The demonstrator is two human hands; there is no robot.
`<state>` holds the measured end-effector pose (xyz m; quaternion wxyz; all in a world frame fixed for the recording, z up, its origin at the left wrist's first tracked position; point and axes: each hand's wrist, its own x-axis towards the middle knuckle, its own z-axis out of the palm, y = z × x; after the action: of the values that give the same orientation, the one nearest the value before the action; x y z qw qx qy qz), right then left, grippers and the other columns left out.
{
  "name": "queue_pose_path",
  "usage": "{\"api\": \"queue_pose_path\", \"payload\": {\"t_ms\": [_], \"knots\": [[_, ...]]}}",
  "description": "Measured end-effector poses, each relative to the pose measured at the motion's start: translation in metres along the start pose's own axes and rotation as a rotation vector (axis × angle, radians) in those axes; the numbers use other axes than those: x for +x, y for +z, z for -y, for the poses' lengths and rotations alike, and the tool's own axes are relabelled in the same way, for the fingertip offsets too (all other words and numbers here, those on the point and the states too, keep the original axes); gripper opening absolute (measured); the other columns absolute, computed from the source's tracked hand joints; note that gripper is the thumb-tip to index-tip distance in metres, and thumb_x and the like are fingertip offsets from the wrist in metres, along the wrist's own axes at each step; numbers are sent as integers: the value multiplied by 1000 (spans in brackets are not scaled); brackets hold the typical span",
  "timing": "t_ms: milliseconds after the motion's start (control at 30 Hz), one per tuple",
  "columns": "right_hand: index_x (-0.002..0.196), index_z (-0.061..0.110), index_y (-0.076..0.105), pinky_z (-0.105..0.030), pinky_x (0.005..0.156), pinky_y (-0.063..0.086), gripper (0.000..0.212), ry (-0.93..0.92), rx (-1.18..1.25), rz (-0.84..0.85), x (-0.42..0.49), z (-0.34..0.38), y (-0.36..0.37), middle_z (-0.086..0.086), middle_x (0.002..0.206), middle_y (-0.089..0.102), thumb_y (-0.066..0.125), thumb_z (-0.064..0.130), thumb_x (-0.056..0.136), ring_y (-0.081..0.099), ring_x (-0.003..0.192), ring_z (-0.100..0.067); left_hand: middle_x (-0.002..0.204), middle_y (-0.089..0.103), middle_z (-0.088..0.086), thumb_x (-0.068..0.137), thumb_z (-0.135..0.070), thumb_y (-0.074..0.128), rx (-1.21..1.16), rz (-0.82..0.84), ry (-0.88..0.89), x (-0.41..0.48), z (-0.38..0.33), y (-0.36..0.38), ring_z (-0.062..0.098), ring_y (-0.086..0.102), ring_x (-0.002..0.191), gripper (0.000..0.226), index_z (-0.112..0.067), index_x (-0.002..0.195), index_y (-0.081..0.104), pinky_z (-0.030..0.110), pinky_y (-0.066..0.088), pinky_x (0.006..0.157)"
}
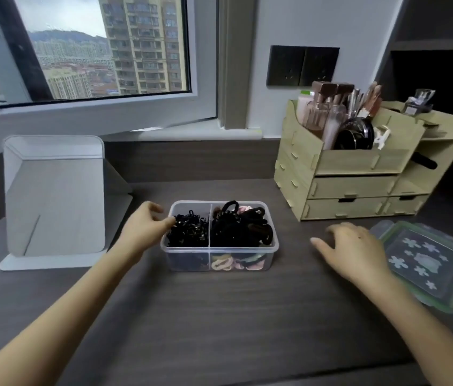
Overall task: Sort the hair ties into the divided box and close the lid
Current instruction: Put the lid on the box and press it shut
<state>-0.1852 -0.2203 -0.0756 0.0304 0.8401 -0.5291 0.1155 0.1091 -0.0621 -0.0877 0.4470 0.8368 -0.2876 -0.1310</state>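
A clear divided box (186, 257) stands open in the middle of the dark desk. Its left compartment holds thin black hair ties (189, 228); its right compartment holds thicker black ties (236, 227) over pink and cream ones (225, 263). My left hand (144, 227) is at the box's left rim, fingers apart, thumb reaching over the edge near the thin ties. My right hand (356, 249) hovers over the desk to the right of the box, fingers spread, holding nothing. The lid (425, 260), green-edged with a flower pattern, lies flat on the desk just right of that hand.
A white folding stand or mirror (55, 196) is upright at the left. A light green wooden organiser (353, 174) with drawers, brushes and bottles stands at the back right. A window is behind the desk.
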Motion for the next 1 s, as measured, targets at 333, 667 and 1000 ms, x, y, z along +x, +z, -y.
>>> {"api": "queue_pose_path", "payload": {"t_ms": [333,667,1000], "knots": [[105,6,63,-32,81,49,23,19,-286,126,-32,-33,21,-10,111,65,44,6,91,61,105,-29,99,63,13,81,-14,58,143,-198,382,-35,-19,14,19,56,81,18,-11,99,63,28,42,74],[92,1,52,-34,51,33,5,-64,62,-414,-59,14,-49,-17,80,63,52,4,88,62,72,-38,104,63,4,86,-14,56,173,-153,501,-55,-17,-8,20,59,96,16,-15,96,68,31,45,82],[82,16,58,-21,53,58,16,-171,1408,-285,7,39,-109,-5,80,65,60,1,86,66,58,-4,102,65,-2,90,-31,55,-341,-50,305,-35,-41,-30,11,58,92,30,-15,114,63,26,45,84]]}}
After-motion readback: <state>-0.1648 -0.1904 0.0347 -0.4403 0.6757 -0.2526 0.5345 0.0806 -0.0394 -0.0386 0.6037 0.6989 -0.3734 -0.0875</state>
